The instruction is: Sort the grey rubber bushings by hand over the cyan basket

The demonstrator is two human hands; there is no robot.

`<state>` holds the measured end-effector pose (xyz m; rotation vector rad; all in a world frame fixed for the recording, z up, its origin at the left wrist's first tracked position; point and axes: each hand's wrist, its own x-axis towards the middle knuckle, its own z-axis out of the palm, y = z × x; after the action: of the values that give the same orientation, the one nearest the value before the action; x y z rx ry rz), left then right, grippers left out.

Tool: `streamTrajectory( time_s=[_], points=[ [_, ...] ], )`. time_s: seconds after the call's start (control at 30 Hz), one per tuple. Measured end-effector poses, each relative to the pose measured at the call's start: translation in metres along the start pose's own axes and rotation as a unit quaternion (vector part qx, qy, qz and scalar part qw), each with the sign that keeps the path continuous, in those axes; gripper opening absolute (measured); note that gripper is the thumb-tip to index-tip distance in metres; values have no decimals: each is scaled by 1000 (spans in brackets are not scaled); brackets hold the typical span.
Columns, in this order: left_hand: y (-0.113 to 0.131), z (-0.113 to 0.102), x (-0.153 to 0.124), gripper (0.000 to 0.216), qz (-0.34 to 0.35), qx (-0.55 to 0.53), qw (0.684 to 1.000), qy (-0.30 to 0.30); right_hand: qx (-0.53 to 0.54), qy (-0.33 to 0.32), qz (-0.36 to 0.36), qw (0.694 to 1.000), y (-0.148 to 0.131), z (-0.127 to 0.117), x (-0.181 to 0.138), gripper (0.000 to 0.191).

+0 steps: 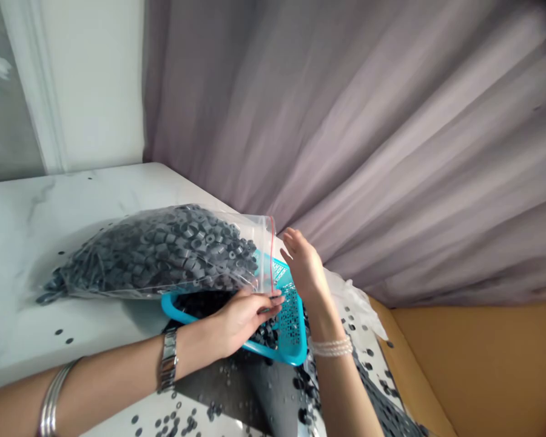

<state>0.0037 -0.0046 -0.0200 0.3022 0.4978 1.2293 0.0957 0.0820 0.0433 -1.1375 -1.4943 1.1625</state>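
Note:
A clear zip bag [155,252] full of small dark grey rings lies on its side on the white marble table [50,206], its red-lined mouth over a blue perforated plastic basket [291,315]. My left hand [241,318] pinches the lower edge of the bag's mouth, just above the basket. My right hand [304,267] is at the far side of the mouth with its fingers stretched out and apart, touching or nearly touching the bag. Dark rings lie inside the basket under the bag.
Loose dark rings [186,422] are scattered over the table in front of the basket. A grey curtain [368,121] hangs close behind. A crumpled clear plastic sheet [359,303] lies right of the basket. An orange-brown surface [482,364] sits beyond the table's right edge.

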Motion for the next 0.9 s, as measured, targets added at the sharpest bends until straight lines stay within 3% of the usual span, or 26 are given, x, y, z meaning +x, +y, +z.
streamTrajectory(
  time_s=[0.17,0.27,0.33,0.37,0.43,0.47,0.53,0.6,0.7,0.8,0.9],
  points=[
    [-2,7,-14,37,-10,38,999,-24,-123,-71,55,988,24,-1,0,32],
    [16,16,-43,13,-59,203,973,-88,-152,-80,33,985,23,11,3,29],
    [46,28,-65,21,-51,417,894,-156,-172,-76,7,982,13,19,7,31],
    [66,36,-73,29,21,526,840,-136,-183,-74,-9,980,7,23,9,31],
    [111,52,-80,37,225,668,709,-9,-202,-68,-40,976,-10,30,11,31],
    [132,60,-78,40,289,704,647,51,-209,-66,-54,974,-19,34,12,31],
    [169,72,-64,45,339,739,573,106,-219,-60,-80,971,-37,44,11,31],
    [192,80,-47,53,338,762,538,125,-225,-55,-101,967,-54,56,10,31],
    [208,90,-32,56,234,821,502,140,-233,-53,-126,963,-73,74,8,32],
    [216,102,-39,53,134,860,461,174,-238,-63,-144,958,-87,86,8,30],
    [226,115,-57,50,119,875,431,183,-242,-73,-165,953,-100,94,9,31]
  ],
)
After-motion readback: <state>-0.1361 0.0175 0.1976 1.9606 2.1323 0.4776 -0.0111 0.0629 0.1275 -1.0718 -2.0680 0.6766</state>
